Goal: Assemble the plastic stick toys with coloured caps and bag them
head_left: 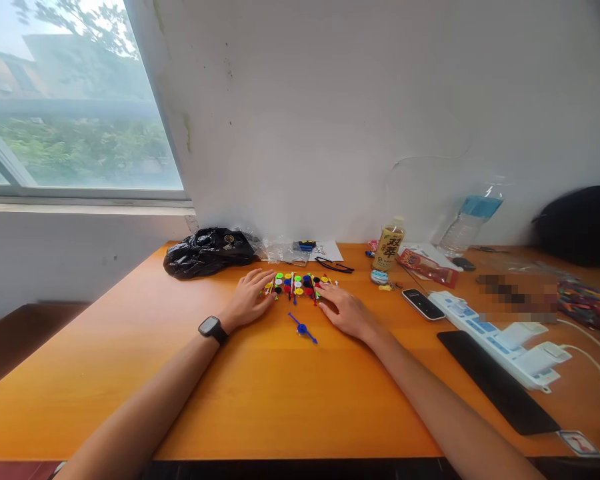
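Note:
Several small round plastic pieces (299, 285) in yellow, green, white, red, black and blue lie grouped on the wooden table, with thin arrow-shaped sticks among them. My left hand (250, 297) rests at the group's left side, fingers stretched out and touching or close to the outer pieces. On the other side, my right hand (344, 311) lies with its fingers extended near the right-hand pieces, some of them hidden under it. Between my wrists and nearer to me is a blue arrow (303, 329) with a round disc at its middle. Neither hand appears to grip anything.
A black plastic bag (210, 252), clear wrapping (280, 251) and glasses (334, 265) lie along the wall. Rightward stand a drink bottle (389, 247) and a clear bottle (470, 223). A phone (423, 304), a power strip (490, 340) and a black strip (497, 380) occupy the right.

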The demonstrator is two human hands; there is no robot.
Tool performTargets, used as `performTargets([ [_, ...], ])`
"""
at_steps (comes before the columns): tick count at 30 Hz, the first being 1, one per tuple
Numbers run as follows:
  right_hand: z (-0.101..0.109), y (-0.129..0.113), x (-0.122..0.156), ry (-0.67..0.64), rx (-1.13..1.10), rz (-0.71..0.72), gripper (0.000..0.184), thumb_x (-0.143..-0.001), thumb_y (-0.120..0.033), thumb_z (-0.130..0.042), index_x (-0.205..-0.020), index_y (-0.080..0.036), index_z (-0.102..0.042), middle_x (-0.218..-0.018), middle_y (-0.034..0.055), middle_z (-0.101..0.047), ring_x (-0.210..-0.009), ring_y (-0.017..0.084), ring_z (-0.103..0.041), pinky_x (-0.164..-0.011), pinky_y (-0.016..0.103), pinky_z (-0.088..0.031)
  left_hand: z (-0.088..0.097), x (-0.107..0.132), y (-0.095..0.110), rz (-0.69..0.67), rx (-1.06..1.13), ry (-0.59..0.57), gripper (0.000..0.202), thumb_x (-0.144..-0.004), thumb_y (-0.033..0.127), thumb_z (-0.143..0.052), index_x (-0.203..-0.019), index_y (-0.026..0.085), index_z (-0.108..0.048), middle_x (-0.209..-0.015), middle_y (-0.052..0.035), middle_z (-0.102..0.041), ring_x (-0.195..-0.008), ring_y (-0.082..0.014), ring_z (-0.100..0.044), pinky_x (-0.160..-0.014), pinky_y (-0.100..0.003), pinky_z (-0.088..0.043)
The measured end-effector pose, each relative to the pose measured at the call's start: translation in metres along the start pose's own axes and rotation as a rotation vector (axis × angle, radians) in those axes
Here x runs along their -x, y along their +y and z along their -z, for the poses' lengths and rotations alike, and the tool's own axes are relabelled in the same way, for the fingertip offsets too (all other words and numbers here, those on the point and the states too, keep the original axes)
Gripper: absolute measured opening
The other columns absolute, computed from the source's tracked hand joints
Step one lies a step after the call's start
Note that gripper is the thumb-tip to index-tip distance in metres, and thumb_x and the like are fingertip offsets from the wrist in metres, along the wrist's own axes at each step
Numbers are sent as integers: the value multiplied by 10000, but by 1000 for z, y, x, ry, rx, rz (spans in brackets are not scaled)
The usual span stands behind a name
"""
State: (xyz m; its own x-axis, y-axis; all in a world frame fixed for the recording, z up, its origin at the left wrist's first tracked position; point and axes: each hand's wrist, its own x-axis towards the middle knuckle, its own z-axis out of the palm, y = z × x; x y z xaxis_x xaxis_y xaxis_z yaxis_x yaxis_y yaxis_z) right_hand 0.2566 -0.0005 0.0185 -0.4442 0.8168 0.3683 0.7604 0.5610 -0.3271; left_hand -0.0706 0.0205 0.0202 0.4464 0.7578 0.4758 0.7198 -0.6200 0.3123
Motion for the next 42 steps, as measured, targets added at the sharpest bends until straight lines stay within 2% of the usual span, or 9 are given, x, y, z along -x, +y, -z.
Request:
performTargets([
  [3,1,-5,-2,-49,-8,19,481,-1076,-379,-456,-1511,-230,-595,-1584,67,-531,-1504,278,-461,-1288,532,-328,1,-1,19,-115,1,-93,507,-1093,363,-390,-1597,335,-445,-1626,-6,-489,-1523,-313,-357,-1227,-535,-322],
  [7,1,-11,-6,-120,-41,57,492,-1113,-420,-362,-1540,-271,-555,-1598,36,-517,-1555,275,-377,-1304,595,-236,-1,-4,35,-197,48,-206,503,-1116,368,-306,-1595,353,-459,-1616,29,-502,-1557,-315,-299,-1258,-553,-252],
  [11,-3,-13,-8,-132,-44,58,497,-1115,-429,-355,-1557,-285,-531,-1602,40,-514,-1560,283,-365,-1300,615,-215,-6,-6,34,-219,39,-247,518,-1121,409,-269,-1591,336,-474,-1612,30,-505,-1570,-330,-266,-1276,-572,-200],
  [20,-6,-9,-10,-132,-28,63,515,-1118,-440,-323,-1580,-291,-497,-1628,35,-474,-1577,279,-329,-1300,620,-209,-13,-7,33,-197,-5,-252,525,-1114,456,-287,-1563,318,-520,-1637,22,-471,-1568,-348,-254,-1279,-595,-198],
  [25,0,-8,-6,-30,54,-28,532,-1100,-461,-363,-1540,-240,-566,-1640,70,-454,-1558,297,-368,-1293,560,-290,-9,-6,35,-161,23,-158,500,-1115,451,-304,-1543,337,-536,-1630,13,-485,-1525,-312,-327,-1267,-549,-263],
  [28,-2,-4,-1,-82,59,-99,577,-1093,-489,-365,-1587,-226,-504,-1653,70,-433,-1575,307,-329,-1304,547,-278,-8,-5,28,-36,13,-33,479,-1117,441,-307,-1489,321,-583,-1566,-6,-559,-1462,-295,-402,-1224,-522,-333],
  [33,-7,3,2,-158,10,-108,648,-1097,-548,-310,-1659,-228,-365,-1714,55,-305,-1604,266,-255,-1327,499,-235,-9,-5,0,187,32,151,457,-1109,457,-325,-1339,253,-663,-1417,-56,-666,-1369,-284,-483,-1174,-487,-387],
  [37,-9,7,1,-154,-1,-111,649,-1096,-565,-312,-1661,-250,-359,-1719,50,-295,-1603,266,-260,-1321,506,-246,-9,-6,-19,270,81,189,427,-1089,430,-356,-1252,215,-687,-1297,-84,-720,-1253,-278,-570,-1121,-460,-441],
  [42,-12,10,0,-131,9,-93,641,-1098,-550,-324,-1659,-244,-364,-1717,66,-302,-1605,279,-250,-1321,529,-236,-10,-3,-31,330,85,173,359,-1033,363,-439,-1234,196,-684,-1297,-101,-718,-1236,-304,-590,-1094,-481,-460],
])
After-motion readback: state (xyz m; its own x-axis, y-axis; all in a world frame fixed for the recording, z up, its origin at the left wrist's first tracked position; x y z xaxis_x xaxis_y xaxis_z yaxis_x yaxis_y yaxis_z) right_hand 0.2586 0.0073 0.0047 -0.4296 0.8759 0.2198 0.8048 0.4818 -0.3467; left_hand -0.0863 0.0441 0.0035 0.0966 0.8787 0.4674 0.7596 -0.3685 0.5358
